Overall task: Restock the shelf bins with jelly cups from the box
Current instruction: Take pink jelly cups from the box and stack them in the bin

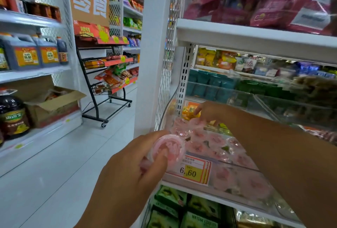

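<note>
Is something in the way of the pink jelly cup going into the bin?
Partly. The right hand and forearm reach across the bin. The jelly cup in the left hand is by its left front corner, which looks open.

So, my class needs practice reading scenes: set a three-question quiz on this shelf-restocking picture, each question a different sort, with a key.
1. True or false: the left hand grips a pink jelly cup.
2. The price tag on the clear bin reads: A) 6.60 B) 9.90 C) 3.20
3. Where does the right hand reach?
Key: 1 true; 2 A; 3 into the clear bin, over the pink cups towards its far end.
</note>
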Demonstrator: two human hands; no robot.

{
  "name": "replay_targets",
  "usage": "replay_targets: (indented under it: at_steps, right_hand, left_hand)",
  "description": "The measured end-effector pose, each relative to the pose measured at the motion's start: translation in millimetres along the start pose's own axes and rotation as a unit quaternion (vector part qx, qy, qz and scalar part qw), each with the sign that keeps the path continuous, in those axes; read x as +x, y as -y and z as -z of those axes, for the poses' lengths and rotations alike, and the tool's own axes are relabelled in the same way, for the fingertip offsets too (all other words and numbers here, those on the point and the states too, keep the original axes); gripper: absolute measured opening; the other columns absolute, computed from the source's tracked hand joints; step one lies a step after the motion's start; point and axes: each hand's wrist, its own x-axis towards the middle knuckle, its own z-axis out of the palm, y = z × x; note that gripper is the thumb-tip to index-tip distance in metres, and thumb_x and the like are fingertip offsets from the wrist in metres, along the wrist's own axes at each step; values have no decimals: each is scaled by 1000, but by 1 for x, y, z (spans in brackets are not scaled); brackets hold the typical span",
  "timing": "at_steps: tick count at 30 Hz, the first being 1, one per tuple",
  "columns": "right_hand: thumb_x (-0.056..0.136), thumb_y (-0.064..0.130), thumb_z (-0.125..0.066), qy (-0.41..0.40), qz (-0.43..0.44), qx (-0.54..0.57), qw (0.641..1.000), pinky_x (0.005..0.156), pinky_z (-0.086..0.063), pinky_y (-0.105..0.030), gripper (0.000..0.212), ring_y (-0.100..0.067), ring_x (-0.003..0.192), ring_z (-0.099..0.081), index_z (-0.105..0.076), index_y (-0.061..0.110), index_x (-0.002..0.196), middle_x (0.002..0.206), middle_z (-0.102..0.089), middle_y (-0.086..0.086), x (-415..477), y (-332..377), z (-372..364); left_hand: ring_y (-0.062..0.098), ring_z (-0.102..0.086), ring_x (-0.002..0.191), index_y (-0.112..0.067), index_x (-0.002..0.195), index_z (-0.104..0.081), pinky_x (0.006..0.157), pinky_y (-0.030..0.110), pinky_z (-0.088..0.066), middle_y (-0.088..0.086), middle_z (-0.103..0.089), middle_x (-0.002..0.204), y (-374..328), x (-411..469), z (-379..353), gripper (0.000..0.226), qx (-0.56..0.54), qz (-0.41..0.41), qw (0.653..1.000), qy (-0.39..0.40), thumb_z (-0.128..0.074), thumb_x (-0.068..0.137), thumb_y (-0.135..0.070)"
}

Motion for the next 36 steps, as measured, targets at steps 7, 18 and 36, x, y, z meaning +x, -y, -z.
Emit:
replay_targets:
  at_steps: [7, 18, 36]
  right_hand:
    - [92, -7, -47, 21, 42, 14, 999, 58, -55, -27, 44, -19, 84, -61, -64, 22, 120, 137, -52, -11, 4, -10, -5]
    - [91, 2, -61, 135, 190, 107, 967, 91, -54, -30, 27, -18, 105, -65, -63, 15, 114, 120, -66, -8, -79, 28, 55]
    - [88, -2, -60, -13, 33, -129, 991, 55, -50, -20, 22, -13, 68, -62, -69, 8, 106, 96, -70, -8, -31, -33, 52]
  left_hand:
    - [-10, -63, 85, -67, 109, -46, 61, 12, -47, -43, -55, 104, -2, 1, -1, 28, 2, 5, 1000, -1, -37, 83, -60]
    - [-6, -64, 79, -60, 110, -52, 65, 25, -53, -36, -62, 88, -15, 8, -3, 26, -15, 38, 999, -11, -36, 89, -61]
    - [-16, -56, 78, -48, 95, -58, 57, 4, -40, -25, -57, 97, -42, -3, 1, 85, -137, 144, 979, 43, -35, 17, -74]
